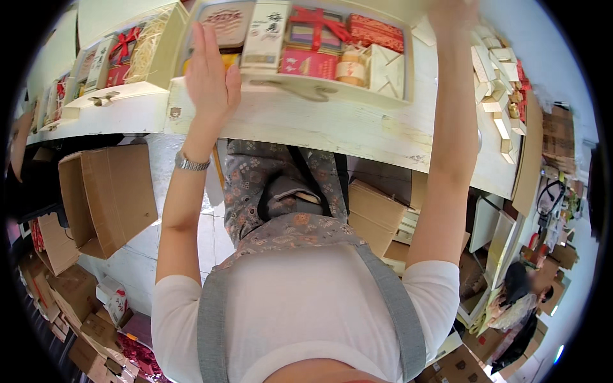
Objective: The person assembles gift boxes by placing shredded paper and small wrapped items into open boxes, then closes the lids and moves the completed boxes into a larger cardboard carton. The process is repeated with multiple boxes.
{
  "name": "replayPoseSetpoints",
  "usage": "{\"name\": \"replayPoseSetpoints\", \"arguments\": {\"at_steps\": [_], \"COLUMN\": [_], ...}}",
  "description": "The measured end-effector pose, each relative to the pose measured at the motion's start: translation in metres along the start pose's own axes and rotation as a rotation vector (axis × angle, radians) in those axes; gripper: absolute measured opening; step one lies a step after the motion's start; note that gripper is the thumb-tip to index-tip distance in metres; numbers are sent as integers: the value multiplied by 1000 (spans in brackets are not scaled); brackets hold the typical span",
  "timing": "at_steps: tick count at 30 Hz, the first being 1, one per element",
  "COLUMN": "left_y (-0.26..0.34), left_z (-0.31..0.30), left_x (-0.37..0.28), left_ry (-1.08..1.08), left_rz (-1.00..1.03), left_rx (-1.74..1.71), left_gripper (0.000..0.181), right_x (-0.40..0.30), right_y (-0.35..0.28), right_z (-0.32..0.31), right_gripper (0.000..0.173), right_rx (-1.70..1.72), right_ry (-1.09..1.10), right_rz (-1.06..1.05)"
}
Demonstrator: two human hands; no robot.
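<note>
An open cream gift box lies on the white table before me, a loop of cord on its front wall. In it are a round-cornered tin, a tall white carton, a tin tied with red ribbon, a red patterned box, a pink-red box, a small jar and a white folded-paper packet. My left hand is upright at the box's left front, fingers extended, holding nothing visible. My right hand is blurred at the top edge, right of the box; its fingers cannot be made out.
A second open gift box with shredded filler stands to the left, with another beyond it. Small cream boxes are piled on the table's right. An open cardboard carton is below the table at left; more cartons lie beneath it.
</note>
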State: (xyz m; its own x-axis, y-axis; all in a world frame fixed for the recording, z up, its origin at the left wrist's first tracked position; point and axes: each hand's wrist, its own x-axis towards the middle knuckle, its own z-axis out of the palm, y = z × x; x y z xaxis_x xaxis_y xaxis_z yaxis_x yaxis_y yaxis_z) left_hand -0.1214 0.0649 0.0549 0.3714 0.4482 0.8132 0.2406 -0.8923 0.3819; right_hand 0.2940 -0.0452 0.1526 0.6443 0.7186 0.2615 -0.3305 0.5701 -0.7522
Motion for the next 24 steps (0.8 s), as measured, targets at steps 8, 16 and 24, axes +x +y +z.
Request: {"name": "replayPoseSetpoints", "arguments": {"at_steps": [8, 16, 24], "left_y": [-1, 20, 19], "left_z": [-68, 4, 9], "left_x": [-17, 33, 26], "left_ry": [506, -651, -617], "left_rz": [-328, 315, 309], "left_rx": [-190, 341, 427], "left_gripper": [42, 94, 91], "right_x": [-195, -241, -236], "right_y": [-17, 96, 113], "right_z": [11, 81, 99], "right_gripper": [12, 20, 10], "right_rx": [-1593, -1890, -1517], "right_ry": [-412, -267, -262], "right_rz": [-173, -713, -583]}}
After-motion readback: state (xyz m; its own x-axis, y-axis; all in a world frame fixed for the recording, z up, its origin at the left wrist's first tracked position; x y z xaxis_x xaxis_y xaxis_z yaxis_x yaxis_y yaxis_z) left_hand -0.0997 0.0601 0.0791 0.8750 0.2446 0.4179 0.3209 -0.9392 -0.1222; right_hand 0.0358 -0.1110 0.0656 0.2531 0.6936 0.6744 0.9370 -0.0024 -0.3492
